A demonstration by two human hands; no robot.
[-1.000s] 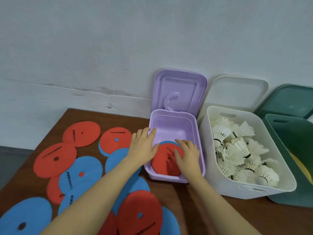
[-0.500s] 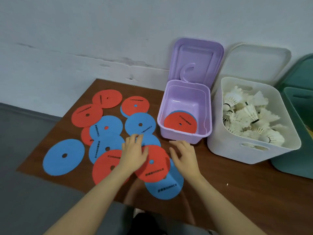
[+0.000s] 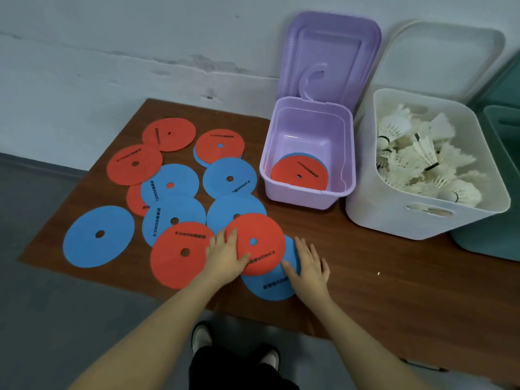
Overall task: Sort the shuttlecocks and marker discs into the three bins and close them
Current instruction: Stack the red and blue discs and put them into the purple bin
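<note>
Several flat red and blue marker discs lie scattered on the brown table (image 3: pixel 365 277). My left hand (image 3: pixel 225 256) lies on the left edge of a red disc (image 3: pixel 260 243), fingers and thumb on top of it. That disc overlaps a blue disc (image 3: pixel 270 288), and my right hand (image 3: pixel 308 266) rests there with fingers spread. The open purple bin (image 3: pixel 304 195) holds a red disc (image 3: pixel 299 173) on top of a blue one. White shuttlecocks (image 3: pixel 416 156) fill the open white bin (image 3: pixel 394 215).
A green bin (image 3: pixel 495 243) stands at the far right, partly out of frame. All three lids lean back against the wall. The table's front edge is close to my body, with grey floor and my shoes below.
Both hands came out of the purple bin, leaving a red disc inside, and moved down to the overlapping discs at the table's front. The view tilted downward.
</note>
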